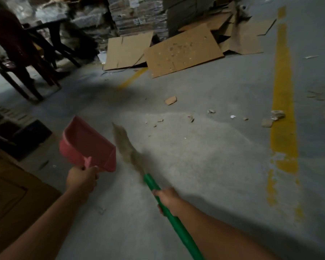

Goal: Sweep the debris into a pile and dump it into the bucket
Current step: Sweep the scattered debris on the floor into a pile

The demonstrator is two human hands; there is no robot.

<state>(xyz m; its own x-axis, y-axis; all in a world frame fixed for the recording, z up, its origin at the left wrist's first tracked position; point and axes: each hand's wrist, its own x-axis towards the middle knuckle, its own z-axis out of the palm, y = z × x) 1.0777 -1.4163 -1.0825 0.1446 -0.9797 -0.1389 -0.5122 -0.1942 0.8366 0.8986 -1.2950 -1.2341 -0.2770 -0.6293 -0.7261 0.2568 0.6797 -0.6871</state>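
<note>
The person stands over a grey concrete floor (204,166) with both arms out in front. The left hand (82,178) is curled tight round the short handle of a pink dustpan (86,145), which is held up off the floor with its open mouth tipped away and to the left. The right hand (167,199) grips the green handle of a broom (152,182) a little below where the bristles start. The pale, soft bristles (126,145) are blurred and point up and left, just beside the dustpan's right edge. The debris (191,118) is not in any pile: it lies scattered ahead and to the right of the broom, small torn bits of cardboard and paper in a loose band across the lighter patch of floor. One bigger brown scrap (170,100) lies farther off, and a crumpled lump (278,115) sits on the broad yellow line (282,72) painted down the right side. More flakes lie beyond that line, near the right edge. Farther back, flattened cardboard sheets (184,51) lie overlapping on the floor in front of dark stacks of bundled cardboard (139,19). To the left stand dark chairs (17,76) – that corner is too dim to make out much more.
</note>
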